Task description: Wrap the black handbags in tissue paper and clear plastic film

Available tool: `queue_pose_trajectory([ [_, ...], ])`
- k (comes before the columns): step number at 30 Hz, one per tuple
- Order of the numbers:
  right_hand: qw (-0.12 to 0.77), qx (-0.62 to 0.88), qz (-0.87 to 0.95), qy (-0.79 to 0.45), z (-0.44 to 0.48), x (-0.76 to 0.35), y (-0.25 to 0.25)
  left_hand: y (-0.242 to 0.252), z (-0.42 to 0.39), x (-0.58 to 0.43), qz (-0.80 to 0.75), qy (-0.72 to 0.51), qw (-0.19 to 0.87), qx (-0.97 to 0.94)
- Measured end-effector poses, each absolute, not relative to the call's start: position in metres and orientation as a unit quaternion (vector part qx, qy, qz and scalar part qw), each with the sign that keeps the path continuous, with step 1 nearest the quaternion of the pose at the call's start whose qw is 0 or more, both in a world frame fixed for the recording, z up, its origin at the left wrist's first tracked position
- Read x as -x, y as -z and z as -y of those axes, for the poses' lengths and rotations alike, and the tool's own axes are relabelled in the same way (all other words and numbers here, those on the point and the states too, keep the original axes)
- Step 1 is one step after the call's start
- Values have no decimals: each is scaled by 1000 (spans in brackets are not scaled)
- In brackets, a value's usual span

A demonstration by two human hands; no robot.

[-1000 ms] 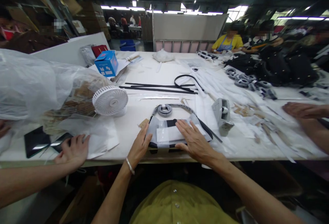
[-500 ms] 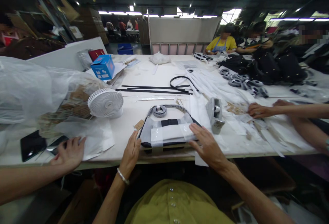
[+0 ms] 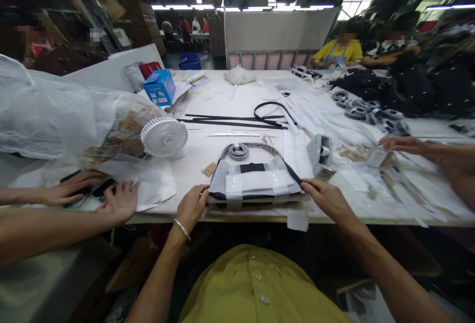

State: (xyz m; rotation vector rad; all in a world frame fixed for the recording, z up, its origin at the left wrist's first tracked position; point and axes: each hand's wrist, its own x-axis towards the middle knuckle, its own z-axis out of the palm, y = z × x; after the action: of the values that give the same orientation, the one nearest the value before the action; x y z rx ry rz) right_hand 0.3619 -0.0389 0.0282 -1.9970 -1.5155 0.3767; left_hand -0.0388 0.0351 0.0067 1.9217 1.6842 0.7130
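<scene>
A handbag point(image 3: 219, 180) lies at the table's front edge, its body grey-white with dark trim and its handle arched away from me. White paper point(image 3: 256, 184) is fixed across it with clear tape. On its far part sits a wrapped grey strap coil point(image 3: 238, 152). My left hand point(image 3: 192, 207) pinches the bag's near left corner, fingers closed. At the right corner, my right hand point(image 3: 328, 200) grips the edge between thumb and fingers. A brown tag point(image 3: 209, 169) rests beside the bag's left side.
A white fan point(image 3: 165, 137) stands to the left, and a tape dispenser point(image 3: 320, 155) to the right. Black straps point(image 3: 233, 121) lie beyond the bag. Co-workers' hands point(image 3: 120, 202) rest at the left over phones; another person's hand point(image 3: 404, 144) handles tags at the right.
My right hand has moved from the top of the paper to the bag's right corner. My left fingers have closed on the left corner. A second co-worker's hand has appeared at the left.
</scene>
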Motion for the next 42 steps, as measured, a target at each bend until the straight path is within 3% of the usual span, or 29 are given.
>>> queue_pose_trajectory([
  [6, 317, 650, 690, 37, 51, -344, -39, -24, -11, 23, -482, -305, 26, -821],
  [11, 180, 530, 824, 88, 63, -332, -6, 17, 8, 9, -426, -191, 37, -883],
  [16, 163, 534, 824, 97, 66, -336, 21, 40, 9, 6, -452, -192, 61, -869],
  [19, 214, 536, 814, 59, 70, -331, 4, 30, 12, 8, -451, -249, 131, -847],
  [21, 297, 566, 769, -10, 81, -322, -13, 22, 20, 11, -482, -327, 207, -786],
  [24, 440, 654, 560, -255, 105, -307, -26, 16, 38, 17, -560, -451, 395, -572],
  [26, 479, 649, 362, -467, 117, -301, -23, 15, 44, 21, -563, -481, 551, -385],
  [28, 495, 601, 214, -590, 117, -302, -15, 11, 40, 23, -533, -473, 664, -228],
  [33, 541, 634, 142, -535, 87, -325, -8, -11, -1, 23, -506, -421, 732, -172],
  [38, 468, 678, 197, -531, 59, -330, -20, -21, -28, 13, -562, -335, 726, -213],
  [42, 422, 683, 229, -550, 43, -333, -20, -24, -34, 4, -535, -333, 748, -206],
])
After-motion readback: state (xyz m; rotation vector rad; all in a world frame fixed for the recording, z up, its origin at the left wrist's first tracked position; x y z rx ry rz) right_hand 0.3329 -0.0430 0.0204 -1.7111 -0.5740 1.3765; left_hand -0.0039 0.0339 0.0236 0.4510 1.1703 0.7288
